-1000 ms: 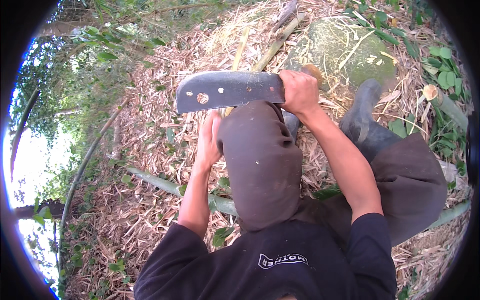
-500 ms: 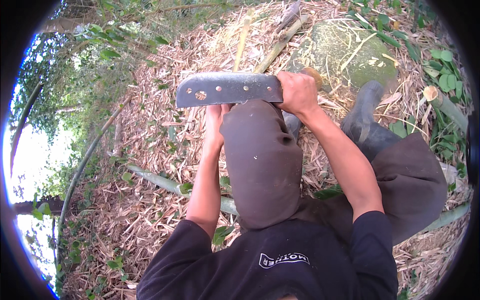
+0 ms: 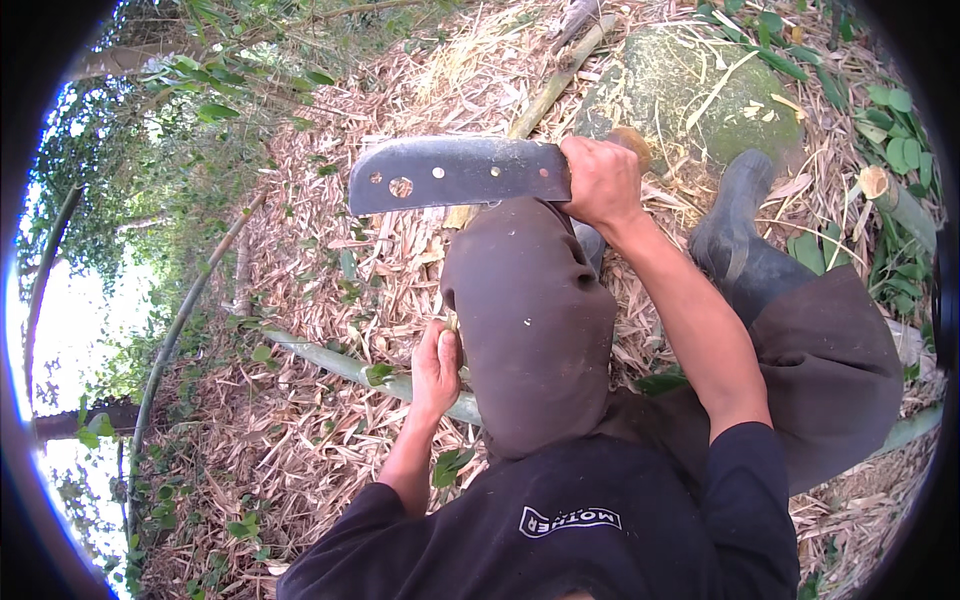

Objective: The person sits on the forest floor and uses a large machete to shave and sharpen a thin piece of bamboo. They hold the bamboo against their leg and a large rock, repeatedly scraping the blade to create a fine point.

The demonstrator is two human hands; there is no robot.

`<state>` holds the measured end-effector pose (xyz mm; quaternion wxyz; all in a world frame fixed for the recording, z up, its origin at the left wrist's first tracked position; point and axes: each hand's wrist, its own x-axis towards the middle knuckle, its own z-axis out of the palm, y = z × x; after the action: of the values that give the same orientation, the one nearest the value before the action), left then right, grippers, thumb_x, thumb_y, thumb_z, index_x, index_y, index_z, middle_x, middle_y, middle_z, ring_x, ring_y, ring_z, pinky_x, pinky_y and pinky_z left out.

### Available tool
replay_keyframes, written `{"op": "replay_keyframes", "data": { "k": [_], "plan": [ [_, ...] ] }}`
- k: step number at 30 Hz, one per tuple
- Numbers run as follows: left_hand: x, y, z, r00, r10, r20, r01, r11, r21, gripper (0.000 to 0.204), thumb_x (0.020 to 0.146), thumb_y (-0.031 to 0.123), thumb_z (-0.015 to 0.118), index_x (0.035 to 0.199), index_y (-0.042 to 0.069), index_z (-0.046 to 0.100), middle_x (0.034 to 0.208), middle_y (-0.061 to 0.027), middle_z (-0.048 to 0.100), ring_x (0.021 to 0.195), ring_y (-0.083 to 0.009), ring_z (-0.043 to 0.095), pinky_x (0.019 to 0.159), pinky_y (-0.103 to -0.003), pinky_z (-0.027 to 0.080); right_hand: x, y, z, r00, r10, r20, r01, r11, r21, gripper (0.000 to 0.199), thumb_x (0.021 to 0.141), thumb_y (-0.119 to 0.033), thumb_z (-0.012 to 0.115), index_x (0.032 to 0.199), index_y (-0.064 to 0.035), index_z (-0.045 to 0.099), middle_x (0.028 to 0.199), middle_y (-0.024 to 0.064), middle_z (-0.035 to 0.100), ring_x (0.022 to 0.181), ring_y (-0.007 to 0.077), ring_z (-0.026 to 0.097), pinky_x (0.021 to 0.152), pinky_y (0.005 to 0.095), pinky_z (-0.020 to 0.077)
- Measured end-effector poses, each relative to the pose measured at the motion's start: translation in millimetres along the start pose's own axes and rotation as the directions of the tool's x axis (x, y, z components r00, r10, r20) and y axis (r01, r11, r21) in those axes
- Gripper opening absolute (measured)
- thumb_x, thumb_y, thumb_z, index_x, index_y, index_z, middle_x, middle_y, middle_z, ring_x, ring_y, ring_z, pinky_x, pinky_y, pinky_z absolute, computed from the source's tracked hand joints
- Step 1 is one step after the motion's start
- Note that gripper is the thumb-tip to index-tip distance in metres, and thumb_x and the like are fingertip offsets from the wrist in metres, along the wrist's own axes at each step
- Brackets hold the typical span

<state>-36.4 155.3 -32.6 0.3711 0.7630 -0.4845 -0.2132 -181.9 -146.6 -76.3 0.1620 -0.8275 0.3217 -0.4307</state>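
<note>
My right hand (image 3: 605,180) is wrapped round the wooden handle of a broad cleaver-like machete (image 3: 455,172). Its dark, square-ended blade, pierced by several holes, points left and lies across my raised, brown-trousered knee (image 3: 525,300). Low on the left side of that knee, my left hand (image 3: 436,368) is closed, with the thumb on top. It pinches a thin pale bamboo strip; a yellowish bit of the strip (image 3: 459,216) shows just under the blade's lower edge. The knee hides most of the strip's length.
A mossy rock (image 3: 690,110) strewn with pale shavings stands at the far right, near my rubber boot (image 3: 735,220). A cut bamboo pole (image 3: 895,205) lies at the right edge, and a green bamboo pole (image 3: 340,365) passes behind my left arm. Dry bamboo sheaths litter the ground.
My left hand has drawn back toward me from beneath the blade to beside the thigh. The strip that stuck out beyond the blade has slid back with it. The machete has hardly moved.
</note>
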Motion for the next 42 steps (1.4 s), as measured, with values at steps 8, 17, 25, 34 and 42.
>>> {"op": "replay_keyframes", "data": {
  "k": [8, 17, 25, 34, 42],
  "plan": [
    [128.5, 39.5, 15.9, 0.999, 0.019, -0.047, -0.02, 0.999, -0.041, 0.022, 0.103, 0.014, 0.049, 0.111, -0.004, 0.059, 0.083, -0.013, 0.065, 0.072, -0.0188, 0.059, 0.069, -0.035, 0.049, 6.0, -3.5, -1.7, 0.999, -0.011, 0.045, 0.01, 1.0, 0.011, 0.051, 0.079, -0.052, 0.072, 0.072, -0.0046, 0.055, 0.069, 0.0141, 0.063, 0.065, 0.0342, 0.065, 0.061, 0.0446, 0.0497],
    [104.1, 36.7, 6.2, 0.976, 0.216, -0.041, -0.212, 0.974, 0.085, 0.03, 0.108, 0.024, 0.046, 0.097, -0.001, 0.057, 0.071, -0.0078, 0.056, 0.064, -0.0145, 0.048, 0.061, -0.034, 0.044, -3.5, 6.6, -0.7, 0.999, 0.031, -0.016, -0.031, 0.999, 0.011, 0.054, 0.081, -0.055, 0.07, 0.073, -0.0037, 0.055, 0.071, 0.0151, 0.063, 0.066, 0.035, 0.065, 0.062, 0.0455, 0.0499],
    [-30.1, -15.4, -14.7, 0.985, -0.175, 0.006, 0.171, 0.955, -0.242, 0.028, 0.108, 0.028, 0.043, 0.09, 0.008, 0.052, 0.059, 0.0025, 0.044, 0.049, -0.0073, 0.04, 0.046, -0.024, 0.033, -22.2, -3.7, 15.8, 0.86, 0.426, 0.283, -0.422, 0.903, -0.077, 0.041, 0.079, -0.046, 0.072, 0.081, -0.0048, 0.069, 0.08, 0.0185, 0.07, 0.079, 0.0369, 0.071, 0.07, 0.0473, 0.0542],
    [89.1, 68.2, -46.7, 0.972, -0.106, -0.211, -0.076, 0.705, -0.705, 0.022, 0.106, 0.024, 0.054, 0.119, 0.006, 0.057, 0.091, -0.002, 0.056, 0.079, -0.0099, 0.054, 0.068, -0.024, 0.046, -85.3, 34.5, 50.2, 0.329, 0.875, 0.354, -0.913, 0.391, -0.117, 0.06, 0.081, -0.055, 0.068, 0.102, -0.0001, 0.075, 0.101, 0.0265, 0.072, 0.095, 0.0402, 0.071, 0.083, 0.047, 0.0543],
    [170.8, 156.4, -27.9, 0.986, -0.075, -0.147, -0.052, 0.7, -0.712, 0.022, 0.1, 0.021, 0.064, 0.117, 0.006, 0.065, 0.08, 0.0047, 0.049, 0.07, -0.0065, 0.048, 0.062, -0.021, 0.039, -82.5, 77.9, 30.6, 0.133, 0.981, 0.138, -0.991, 0.135, -0.007, 0.056, 0.083, -0.05, 0.067, 0.1, 0.0035, 0.075, 0.107, 0.0275, 0.071, 0.103, 0.0414, 0.069, 0.09, 0.0483, 0.0529]
  ]
}}
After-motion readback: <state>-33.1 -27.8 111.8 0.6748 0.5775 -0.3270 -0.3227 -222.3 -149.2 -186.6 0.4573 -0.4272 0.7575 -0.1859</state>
